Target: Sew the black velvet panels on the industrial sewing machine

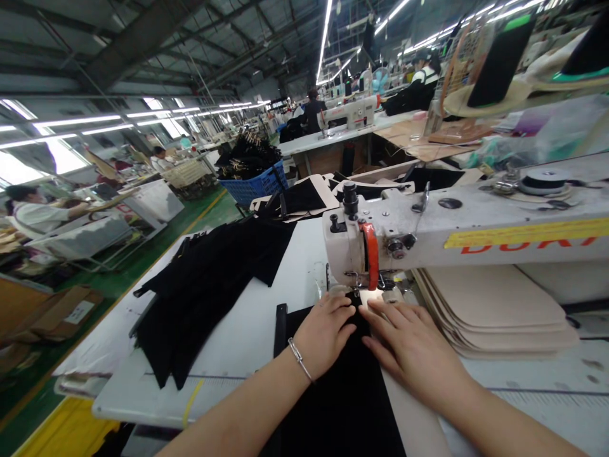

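Under the head of a white sewing machine [347, 247] lies a piece of black fabric [352, 393], running down toward me, with a beige panel [409, 412] along its right side. My left hand [323, 327] rests on the black fabric near the needle area, fingers stretched forward and nothing gripped. Flat beside it, my right hand [409, 343] presses where the fabric meets the beige panel, its fingers spread. The fingertips of both hands are close to the presser foot, which is partly hidden. A dark strip [280, 330] edges the fabric on the left.
Black cut pieces [204, 279] are heaped on the table at left. A stack of beige panels [499, 311] sits right, under the machine arm. Behind are more beige-and-black pieces [304, 197] and a blue basket [257, 184]. Other people work at machines farther off.
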